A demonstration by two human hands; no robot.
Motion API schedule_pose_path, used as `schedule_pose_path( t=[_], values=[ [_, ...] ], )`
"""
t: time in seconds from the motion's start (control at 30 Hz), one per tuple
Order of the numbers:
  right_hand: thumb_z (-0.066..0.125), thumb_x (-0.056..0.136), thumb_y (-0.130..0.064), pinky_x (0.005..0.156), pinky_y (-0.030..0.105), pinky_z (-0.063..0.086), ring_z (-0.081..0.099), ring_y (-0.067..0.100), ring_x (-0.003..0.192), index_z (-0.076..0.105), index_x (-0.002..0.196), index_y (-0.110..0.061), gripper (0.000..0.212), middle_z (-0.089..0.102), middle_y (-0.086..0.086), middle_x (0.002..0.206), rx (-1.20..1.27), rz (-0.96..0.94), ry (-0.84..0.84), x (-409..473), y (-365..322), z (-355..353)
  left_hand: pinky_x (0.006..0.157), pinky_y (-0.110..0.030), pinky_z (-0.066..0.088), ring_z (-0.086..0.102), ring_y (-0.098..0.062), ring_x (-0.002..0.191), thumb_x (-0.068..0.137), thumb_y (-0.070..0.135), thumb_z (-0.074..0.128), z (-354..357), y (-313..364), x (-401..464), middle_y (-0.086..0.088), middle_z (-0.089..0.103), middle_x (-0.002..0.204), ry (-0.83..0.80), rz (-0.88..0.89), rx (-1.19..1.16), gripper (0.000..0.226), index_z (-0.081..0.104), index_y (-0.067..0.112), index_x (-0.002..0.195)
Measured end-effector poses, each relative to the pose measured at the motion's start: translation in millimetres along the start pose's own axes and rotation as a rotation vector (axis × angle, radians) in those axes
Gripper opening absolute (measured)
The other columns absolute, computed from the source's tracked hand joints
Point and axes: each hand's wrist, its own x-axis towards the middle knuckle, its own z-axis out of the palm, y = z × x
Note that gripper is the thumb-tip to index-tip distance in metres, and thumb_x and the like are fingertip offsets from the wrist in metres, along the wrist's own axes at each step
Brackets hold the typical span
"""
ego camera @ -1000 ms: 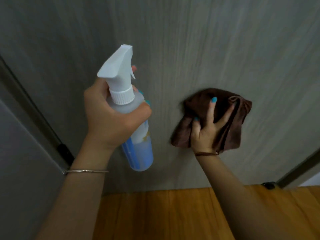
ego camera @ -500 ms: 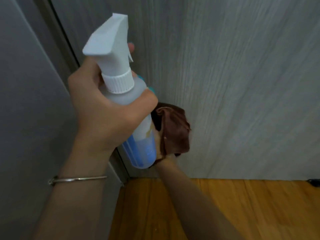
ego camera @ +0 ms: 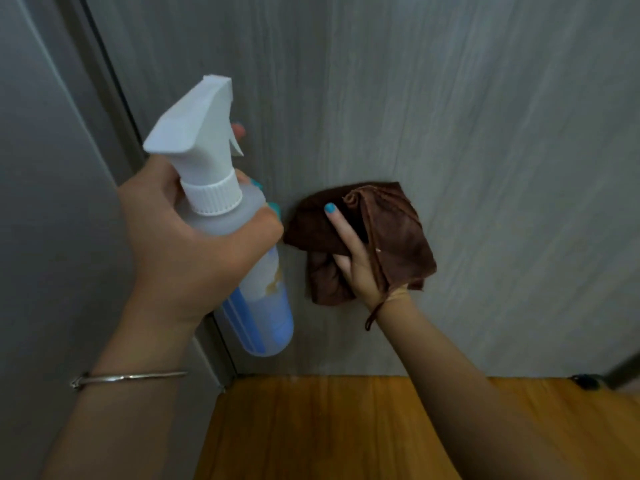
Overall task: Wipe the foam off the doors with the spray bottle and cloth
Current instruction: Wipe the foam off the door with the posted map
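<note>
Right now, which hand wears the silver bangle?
The left hand, gripping the spray bottle. The right hand, pressing the brown cloth, has only a thin dark band.

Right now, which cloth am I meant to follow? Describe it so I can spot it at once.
Start at the grey wood-grain door above the orange wooden floor. Low on it, right of the spray bottle gripped by the left hand, the right hand presses a crumpled cloth against the panel. It is the only dark brown thing there.
</note>
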Motion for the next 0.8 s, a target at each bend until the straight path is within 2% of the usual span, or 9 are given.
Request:
schedule_pose_path(
  t=[0.07,0.13,0.27,0.33,0.4,0.5,0.6,0.7,0.8],
  values=[
    [0.051,0.096,-0.029,0.121,0.03,0.009,0.039,0.028,0.129,0.036,0.146,-0.023,0.052,0.043,0.009,0.141,-0.022,0.022,-0.022,-6.8,16.1,-13.7,0.073,-0.035,0.055,0.066,-0.013,0.077,0.068,0.021,0.067,12.5,2.7,-4.2,0.015,0.067,0.09,-0.001,-0.019,-0.03,0.037,0.062,0.024,0.104],
    [0.05,0.097,-0.032,0.122,0.031,0.008,0.039,0.031,0.131,0.037,0.146,-0.025,0.051,0.048,0.014,0.142,-0.059,0.035,0.008,-14.7,34.2,-29.1,0.074,-0.036,0.056,0.066,-0.013,0.078,0.067,0.023,0.068,24.8,6.1,-9.3,0.015,0.068,0.09,-0.025,-0.041,-0.063,0.038,0.062,0.027,0.104],
    [0.05,0.091,-0.034,0.122,0.03,-0.004,0.024,0.032,0.139,0.033,0.147,-0.031,0.059,0.033,0.012,0.149,-0.143,0.241,0.228,-29.6,83.3,-63.0,0.073,-0.029,0.055,0.065,-0.006,0.077,0.064,0.026,0.067,65.2,13.0,-15.8,0.018,0.068,0.089,-0.088,-0.054,-0.081,0.036,0.063,0.025,0.099],
    [0.049,0.09,-0.033,0.122,0.029,-0.006,0.017,0.034,0.141,0.028,0.147,-0.031,0.061,0.024,0.017,0.148,-0.146,0.362,0.32,-35.6,104.5,-79.5,0.072,-0.024,0.053,0.065,-0.002,0.077,0.063,0.027,0.067,92.6,17.2,-18.1,0.02,0.068,0.089,-0.103,-0.056,-0.102,0.04,0.066,0.015,0.101],
    [0.049,0.089,-0.032,0.122,0.028,-0.007,0.012,0.032,0.144,0.031,0.146,-0.027,0.06,0.021,0.018,0.148,-0.164,0.378,0.36,-45.3,126.1,-92.8,0.072,-0.02,0.051,0.064,0.0,0.077,0.061,0.027,0.067,121.6,21.9,-22.3,0.008,0.068,0.093,-0.136,-0.038,-0.122,0.046,0.066,0.005,0.102],
    [0.047,0.093,-0.035,0.122,0.03,-0.005,0.003,0.013,0.149,0.029,0.146,-0.032,0.057,0.021,0.016,0.152,-0.168,0.353,0.353,-62.3,161.4,-116.7,0.069,-0.021,0.051,0.065,-0.01,0.073,0.059,0.023,0.068,175.1,33.8,-31.4,-0.01,0.068,0.09,-0.228,-0.008,-0.159,0.047,0.066,0.001,0.1],
    [0.043,0.096,-0.044,0.123,0.043,0.003,0.008,0.023,0.147,0.024,0.146,-0.038,0.054,0.021,0.024,0.155,-0.12,0.452,0.395,-83.5,193.4,-133.8,0.07,-0.021,0.05,0.064,-0.018,0.074,0.06,0.019,0.069,231.4,43.6,-41.5,-0.017,0.066,0.088,-0.311,0.007,-0.207,0.042,0.064,0.0,0.097],
    [0.047,0.096,-0.053,0.123,0.039,0.008,0.01,0.025,0.148,0.027,0.147,-0.04,0.056,0.014,0.016,0.158,-0.153,0.483,0.532,-101.7,221.4,-148.3,0.073,-0.022,0.049,0.065,-0.017,0.079,0.061,0.021,0.068,284.1,51.1,-56.3,-0.016,0.065,0.09,-0.411,0.033,-0.274,0.042,0.064,-0.002,0.096],
    [0.045,0.093,-0.067,0.123,0.037,0.009,0.001,0.004,0.15,0.03,0.148,-0.044,0.061,0.01,0.0,0.157,-0.117,0.505,0.576,-118.9,244.0,-159.1,0.071,-0.02,0.048,0.064,-0.015,0.076,0.063,0.02,0.07,329.3,56.0,-71.6,-0.015,0.063,0.086,-0.484,0.042,-0.312,0.04,0.063,-0.004,0.096]
  ],
)
